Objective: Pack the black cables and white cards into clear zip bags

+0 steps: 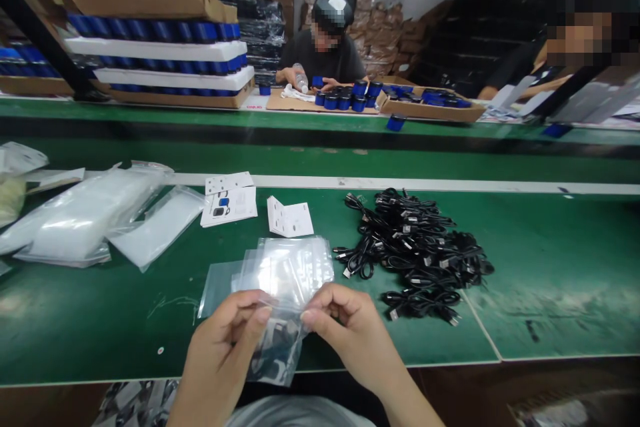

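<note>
Both hands pinch the top edge of a clear zip bag point(280, 353) that hangs over the table's front edge. My left hand point(227, 340) grips its left side between thumb and fingers; my right hand point(345, 320) does the same at the right. Something dark and a pale piece show through the plastic, but I cannot make out what they are. Just beyond my hands lies a loose stack of flat clear bags point(280, 267). To the right of them is a heap of coiled black USB cables point(415, 240).
Folded leaflets point(230, 203) and a smaller leaflet stack point(293, 217) lie behind the bags. Large packs of plastic bags point(95, 213) cover the left. Across a raised green ledge point(320, 123), a co-worker point(325, 47) handles blue round items near stacked trays point(165, 47); another person sits at right.
</note>
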`<state>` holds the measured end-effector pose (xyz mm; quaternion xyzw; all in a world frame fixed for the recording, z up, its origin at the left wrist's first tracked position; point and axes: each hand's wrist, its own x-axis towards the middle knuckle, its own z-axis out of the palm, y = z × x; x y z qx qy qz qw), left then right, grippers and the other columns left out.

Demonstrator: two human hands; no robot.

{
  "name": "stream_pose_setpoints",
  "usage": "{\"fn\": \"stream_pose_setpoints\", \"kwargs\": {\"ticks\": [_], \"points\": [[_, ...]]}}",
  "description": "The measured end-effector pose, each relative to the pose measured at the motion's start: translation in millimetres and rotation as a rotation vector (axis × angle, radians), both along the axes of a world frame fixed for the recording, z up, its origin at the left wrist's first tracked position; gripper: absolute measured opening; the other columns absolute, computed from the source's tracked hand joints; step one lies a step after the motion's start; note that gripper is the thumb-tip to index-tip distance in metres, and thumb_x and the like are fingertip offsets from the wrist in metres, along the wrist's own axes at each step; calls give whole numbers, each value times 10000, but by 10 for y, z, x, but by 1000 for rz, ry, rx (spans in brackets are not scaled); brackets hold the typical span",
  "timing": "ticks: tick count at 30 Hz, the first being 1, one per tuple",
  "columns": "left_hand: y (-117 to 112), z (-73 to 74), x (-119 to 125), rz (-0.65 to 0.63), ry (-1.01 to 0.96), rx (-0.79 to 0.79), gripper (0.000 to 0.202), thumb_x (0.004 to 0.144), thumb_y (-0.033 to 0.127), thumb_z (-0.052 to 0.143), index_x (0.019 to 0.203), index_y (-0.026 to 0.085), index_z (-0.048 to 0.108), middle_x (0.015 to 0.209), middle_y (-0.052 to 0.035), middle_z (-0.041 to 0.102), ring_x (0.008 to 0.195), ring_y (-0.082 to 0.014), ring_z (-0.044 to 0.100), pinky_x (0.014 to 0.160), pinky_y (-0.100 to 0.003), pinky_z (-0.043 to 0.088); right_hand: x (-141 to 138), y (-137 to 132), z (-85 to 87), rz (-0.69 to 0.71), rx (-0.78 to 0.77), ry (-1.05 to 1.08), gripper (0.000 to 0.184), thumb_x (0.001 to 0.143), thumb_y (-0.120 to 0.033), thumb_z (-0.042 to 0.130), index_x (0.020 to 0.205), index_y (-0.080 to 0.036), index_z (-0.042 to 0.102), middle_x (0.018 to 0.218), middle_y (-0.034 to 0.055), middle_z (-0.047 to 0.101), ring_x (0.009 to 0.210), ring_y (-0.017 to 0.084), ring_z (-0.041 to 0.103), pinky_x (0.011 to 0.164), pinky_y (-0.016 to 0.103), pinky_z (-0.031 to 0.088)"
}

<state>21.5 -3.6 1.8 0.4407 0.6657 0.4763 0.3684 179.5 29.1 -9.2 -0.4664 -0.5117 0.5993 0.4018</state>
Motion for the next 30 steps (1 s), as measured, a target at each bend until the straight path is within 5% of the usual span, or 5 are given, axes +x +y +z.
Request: {"fn": "stream_pose_setpoints", "kwargs": {"ticks": [14, 21, 25, 30], "points": [[45, 33, -39, -103, 66, 160, 155, 769, 305, 604, 646, 212, 618, 717, 17, 609, 644, -111, 560, 543, -167, 431, 74, -21, 82, -6, 215, -215, 181, 797, -238, 566, 631, -169, 549, 590, -28, 504, 562, 110, 453, 546, 225, 361], [60, -72, -64, -252, 7, -27, 204, 763, 406, 611, 806, 211, 653, 664, 20, 651, 557, -124, 588, 514, -195, 454, 42, -20, 37, 7, 130, -95, 175, 816, -277, 558, 678, -170, 556, 605, -23, 514, 575, 114, 468, 559, 226, 383], [38, -131, 24, -125, 112, 93, 260, 775, 420, 593, 644, 197, 621, 567, 43, 569, 459, -94, 481, 448, -185, 400, -71, -90, -48, -52, 223, -64, 177, 802, -341, 584, 869, -180, 553, 734, 2, 541, 625, 128, 494, 562, 228, 401], [-55, -205, 244, 105, -33, 77, 341, 815, 550, 501, 793, 225, 600, 717, 24, 620, 662, -126, 584, 599, -184, 469, -299, -175, -200, -156, 496, -294, 275, 883, -235, 421, 611, -203, 403, 575, -32, 409, 522, 113, 419, 509, 229, 331]]}}
